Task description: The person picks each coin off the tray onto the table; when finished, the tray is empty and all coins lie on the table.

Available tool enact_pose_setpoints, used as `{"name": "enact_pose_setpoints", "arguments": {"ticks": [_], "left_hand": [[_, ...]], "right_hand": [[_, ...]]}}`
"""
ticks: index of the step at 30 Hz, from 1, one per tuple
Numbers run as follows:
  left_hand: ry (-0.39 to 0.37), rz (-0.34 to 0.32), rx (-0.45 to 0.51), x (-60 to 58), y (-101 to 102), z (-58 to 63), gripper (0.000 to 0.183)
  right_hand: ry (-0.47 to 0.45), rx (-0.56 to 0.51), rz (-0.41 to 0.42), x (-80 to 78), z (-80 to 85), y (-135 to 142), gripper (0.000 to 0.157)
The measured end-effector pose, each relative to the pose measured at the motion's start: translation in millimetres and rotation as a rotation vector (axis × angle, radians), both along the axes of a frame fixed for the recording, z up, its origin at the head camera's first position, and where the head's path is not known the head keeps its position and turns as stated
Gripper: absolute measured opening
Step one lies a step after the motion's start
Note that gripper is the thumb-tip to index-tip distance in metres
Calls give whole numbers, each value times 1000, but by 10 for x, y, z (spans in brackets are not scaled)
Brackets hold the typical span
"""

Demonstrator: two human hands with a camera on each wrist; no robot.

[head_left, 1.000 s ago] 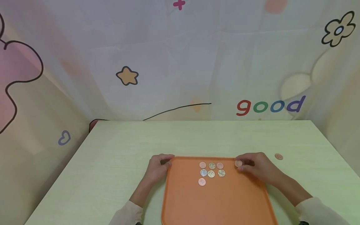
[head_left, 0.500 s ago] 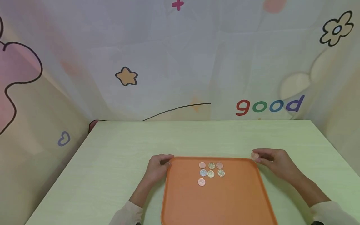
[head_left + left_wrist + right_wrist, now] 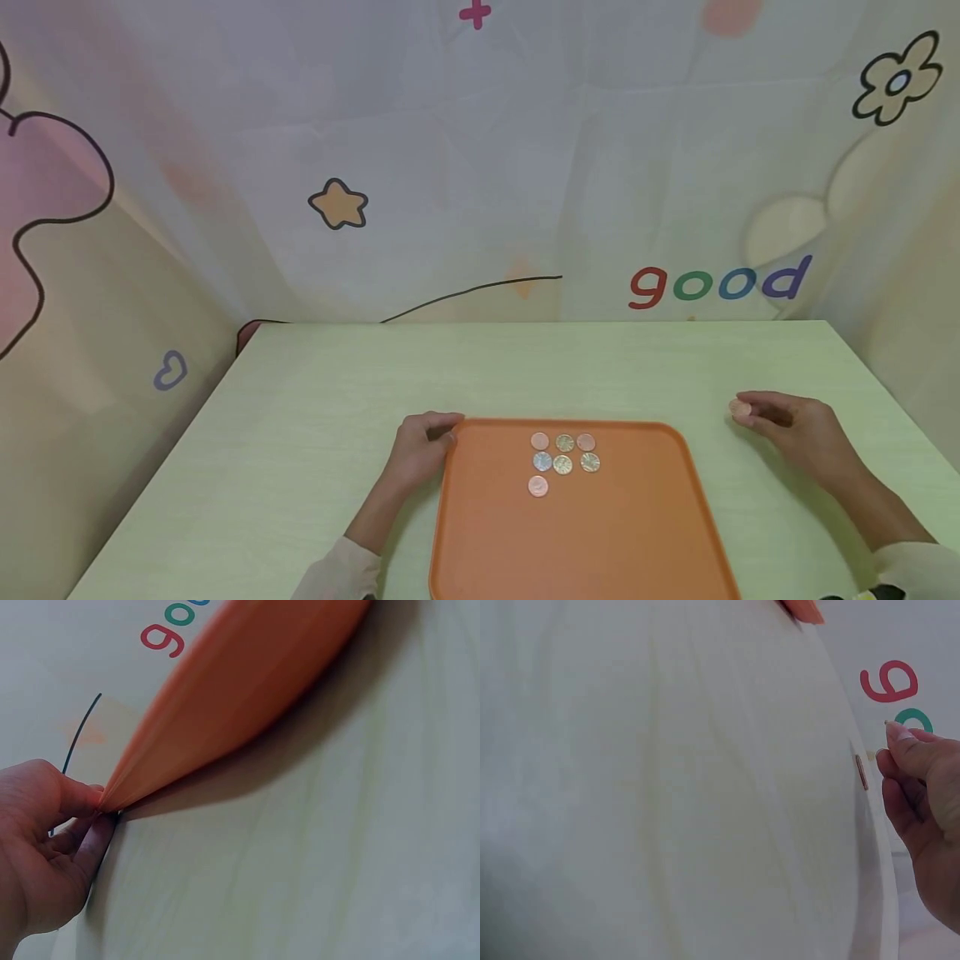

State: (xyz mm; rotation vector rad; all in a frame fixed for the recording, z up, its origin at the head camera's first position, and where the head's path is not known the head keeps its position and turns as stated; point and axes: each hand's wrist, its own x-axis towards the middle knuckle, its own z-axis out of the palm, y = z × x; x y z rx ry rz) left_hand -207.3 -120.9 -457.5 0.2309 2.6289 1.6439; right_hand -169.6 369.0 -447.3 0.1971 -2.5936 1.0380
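At the far left corner of the orange tray [image 3: 622, 533], my left hand [image 3: 422, 446] pinches the rim between thumb and fingers. The left wrist view also shows this hand [image 3: 45, 847] on the tray's edge [image 3: 225, 697]. My right hand [image 3: 806, 429] is off the tray to the right, above the table, pinching a copper-coloured coin [image 3: 740, 407] at its fingertips. Just below that hand, a second coin [image 3: 861, 772] lies flat on the table in the right wrist view; from the head view it is hidden. Several coins, copper, gold and silver-coloured, including a lone copper coin [image 3: 537, 486], lie in rows on the tray.
A pale green table [image 3: 337, 375] extends around the tray. Behind it hangs a printed cloth backdrop [image 3: 480, 167] with drawings and the word "good" [image 3: 720, 283].
My right hand has moved right, from over the tray's far right corner to above the loose coin on the table, carrying its coin along. The left hand and tray have stayed put.
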Motion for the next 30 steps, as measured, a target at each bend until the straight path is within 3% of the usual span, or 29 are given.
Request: {"name": "enact_pose_setpoints", "arguments": {"ticks": [8,18,30], "left_hand": [[-7,-11,-5,5,-2,4,30],[-16,-8,-4,1,-7,-11,30],[-13,3,-11,-3,-5,-13,30]], "right_hand": [[23,91,-66,28,-93,243,31],[-78,200,-116,31,-127,326,30],[-66,197,-101,10,-168,360,29]]}}
